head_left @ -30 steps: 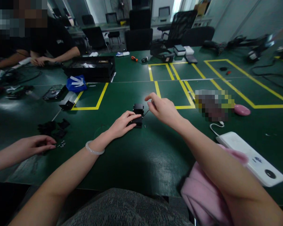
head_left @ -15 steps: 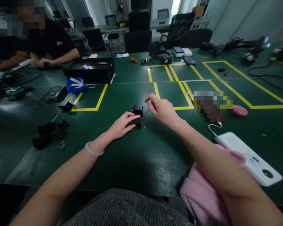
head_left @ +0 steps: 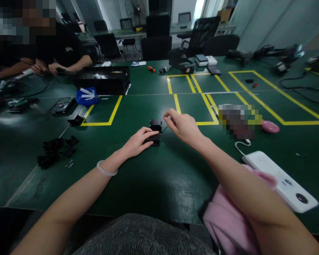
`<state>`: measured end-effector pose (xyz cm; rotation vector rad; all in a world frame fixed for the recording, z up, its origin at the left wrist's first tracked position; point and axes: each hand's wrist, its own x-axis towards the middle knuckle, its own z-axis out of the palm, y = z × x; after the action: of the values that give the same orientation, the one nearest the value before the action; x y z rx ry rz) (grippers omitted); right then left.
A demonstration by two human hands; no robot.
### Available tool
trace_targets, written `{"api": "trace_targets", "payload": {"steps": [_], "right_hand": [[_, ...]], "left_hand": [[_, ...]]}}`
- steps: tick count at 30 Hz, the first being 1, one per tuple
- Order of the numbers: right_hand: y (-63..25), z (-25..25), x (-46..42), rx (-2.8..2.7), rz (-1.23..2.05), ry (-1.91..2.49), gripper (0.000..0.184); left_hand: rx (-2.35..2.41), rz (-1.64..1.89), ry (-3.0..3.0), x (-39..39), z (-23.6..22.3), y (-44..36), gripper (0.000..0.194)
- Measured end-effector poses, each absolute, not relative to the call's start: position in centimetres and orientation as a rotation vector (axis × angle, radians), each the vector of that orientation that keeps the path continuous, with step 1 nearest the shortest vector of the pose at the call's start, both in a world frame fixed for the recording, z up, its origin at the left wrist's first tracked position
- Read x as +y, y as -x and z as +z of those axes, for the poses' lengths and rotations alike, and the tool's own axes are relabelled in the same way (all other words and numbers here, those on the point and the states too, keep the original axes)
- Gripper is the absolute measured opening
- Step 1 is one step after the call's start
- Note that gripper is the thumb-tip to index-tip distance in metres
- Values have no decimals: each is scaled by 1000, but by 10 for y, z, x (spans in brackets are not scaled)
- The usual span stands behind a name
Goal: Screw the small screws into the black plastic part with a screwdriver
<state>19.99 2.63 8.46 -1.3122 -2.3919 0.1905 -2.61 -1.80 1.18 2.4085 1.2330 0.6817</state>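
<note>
My left hand (head_left: 140, 141) is closed on a small black bracket-like part (head_left: 156, 124) that rests on the green table, its fingers lying over the lower section. The raised back section of the part shows beyond my fingertips. My right hand (head_left: 181, 124) pinches a thin dark hex-key-like tool (head_left: 164, 130). The tool slants down to the right side of the black part; its upper end is hidden in my fingers. A tiny screw (head_left: 163, 144) lies just right of the part.
Black parts (head_left: 51, 150) and several loose screws (head_left: 69, 164) lie to the left. A white power bank (head_left: 280, 181), pink cloth (head_left: 230, 216) and pink mouse-like object (head_left: 270, 126) are at right. Farther back stand a black bin (head_left: 103, 83) and a blue pouch (head_left: 86, 96). A co-worker (head_left: 63, 49) sits far left.
My hands keep almost the same pose at the black part, with the view shifted slightly. At far left, the co-worker's hands have moved and a dark object shows at them.
</note>
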Motion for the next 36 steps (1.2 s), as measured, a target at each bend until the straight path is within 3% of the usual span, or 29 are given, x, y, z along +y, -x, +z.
{"api": "trace_targets", "payload": {"steps": [36], "right_hand": [[-201,87,28,-2396,215,1316,34]], "left_hand": [[1223,697,-2397,-16,11,27,45]]}}
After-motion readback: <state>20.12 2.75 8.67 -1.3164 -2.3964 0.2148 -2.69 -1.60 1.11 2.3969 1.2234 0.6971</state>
